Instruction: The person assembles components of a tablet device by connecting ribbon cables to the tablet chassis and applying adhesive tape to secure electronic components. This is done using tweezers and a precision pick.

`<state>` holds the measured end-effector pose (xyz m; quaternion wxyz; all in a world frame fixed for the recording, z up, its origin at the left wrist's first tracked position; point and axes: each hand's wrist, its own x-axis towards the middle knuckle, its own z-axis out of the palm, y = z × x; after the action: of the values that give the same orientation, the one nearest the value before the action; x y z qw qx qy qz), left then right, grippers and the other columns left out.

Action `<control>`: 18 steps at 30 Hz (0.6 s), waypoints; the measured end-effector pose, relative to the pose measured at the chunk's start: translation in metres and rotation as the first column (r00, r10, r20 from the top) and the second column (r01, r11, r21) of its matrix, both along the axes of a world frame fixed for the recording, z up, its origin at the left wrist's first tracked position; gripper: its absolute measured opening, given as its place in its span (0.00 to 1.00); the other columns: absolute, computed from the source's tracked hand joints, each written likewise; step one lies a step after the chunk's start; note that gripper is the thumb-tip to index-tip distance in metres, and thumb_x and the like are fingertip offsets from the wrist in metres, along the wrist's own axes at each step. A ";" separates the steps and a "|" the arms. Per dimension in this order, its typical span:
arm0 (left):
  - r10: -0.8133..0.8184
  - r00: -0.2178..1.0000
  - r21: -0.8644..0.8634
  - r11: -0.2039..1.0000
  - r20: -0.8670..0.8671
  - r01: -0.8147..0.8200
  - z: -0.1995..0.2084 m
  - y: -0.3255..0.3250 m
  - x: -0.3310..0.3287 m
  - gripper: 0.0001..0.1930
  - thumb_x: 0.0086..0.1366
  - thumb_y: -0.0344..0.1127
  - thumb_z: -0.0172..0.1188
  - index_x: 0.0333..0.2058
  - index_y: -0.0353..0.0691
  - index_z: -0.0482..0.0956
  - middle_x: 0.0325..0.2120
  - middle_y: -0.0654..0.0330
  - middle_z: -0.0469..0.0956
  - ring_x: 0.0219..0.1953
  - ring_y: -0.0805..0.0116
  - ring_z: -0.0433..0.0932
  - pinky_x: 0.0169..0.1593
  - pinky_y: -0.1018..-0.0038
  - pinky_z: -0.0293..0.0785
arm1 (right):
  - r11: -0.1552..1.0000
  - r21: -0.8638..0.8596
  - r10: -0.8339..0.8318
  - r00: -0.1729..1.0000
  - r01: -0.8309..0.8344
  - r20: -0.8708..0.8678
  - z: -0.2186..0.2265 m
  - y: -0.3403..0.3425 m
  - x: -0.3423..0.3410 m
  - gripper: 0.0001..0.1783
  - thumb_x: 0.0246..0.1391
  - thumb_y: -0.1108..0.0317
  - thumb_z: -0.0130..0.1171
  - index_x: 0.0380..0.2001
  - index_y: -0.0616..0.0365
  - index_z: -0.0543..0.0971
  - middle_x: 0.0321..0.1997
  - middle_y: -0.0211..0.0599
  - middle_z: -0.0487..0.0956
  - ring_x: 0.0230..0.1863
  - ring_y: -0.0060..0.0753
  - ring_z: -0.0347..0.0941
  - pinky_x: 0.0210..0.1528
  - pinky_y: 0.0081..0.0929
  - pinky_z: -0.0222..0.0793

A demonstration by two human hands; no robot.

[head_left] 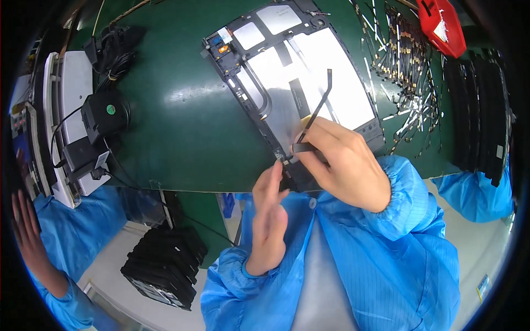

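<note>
A large flat device housing (348,91), black at the rim with bright silver panels inside, lies tilted on the green bench before me. My right hand (342,160) is over its near part, thumb and fingers pinching a thin black flat cable (323,102). One bent length of the cable rises away from the fingers across the silver panel. At the housing's near left edge is my left hand (268,212), its fingers stretched out and fingertips at the black rim. Whether they press on it I cannot tell. In the housing's far left corner sits a small circuit board (225,52).
Many loose flat cables (406,60) lie right of the housing, below a red bin (441,27). Black panels (480,116) stand at far right. Black adapters (105,116) and wires occupy the left. Black housings (163,267) are stacked lower left, near another person's hand (33,243).
</note>
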<state>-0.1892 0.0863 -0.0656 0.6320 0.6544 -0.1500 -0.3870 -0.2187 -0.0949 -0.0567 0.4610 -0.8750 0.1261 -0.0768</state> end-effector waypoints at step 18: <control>0.221 0.925 -0.091 0.975 0.309 -0.203 -0.028 -0.017 0.016 0.12 0.60 0.22 0.53 0.44 0.34 0.70 0.56 0.51 0.57 0.53 0.62 0.67 0.54 0.69 0.65 | 0.994 0.025 0.106 0.993 -0.105 -0.057 0.008 -0.006 0.004 0.07 0.44 0.76 0.57 0.27 0.67 0.72 0.30 0.48 0.70 0.33 0.55 0.69 0.34 0.42 0.67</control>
<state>-0.1735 0.0692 -0.0937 0.6563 0.7020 -0.1890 -0.2018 -0.2143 -0.1007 -0.0488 0.4701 -0.8772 0.0938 -0.0253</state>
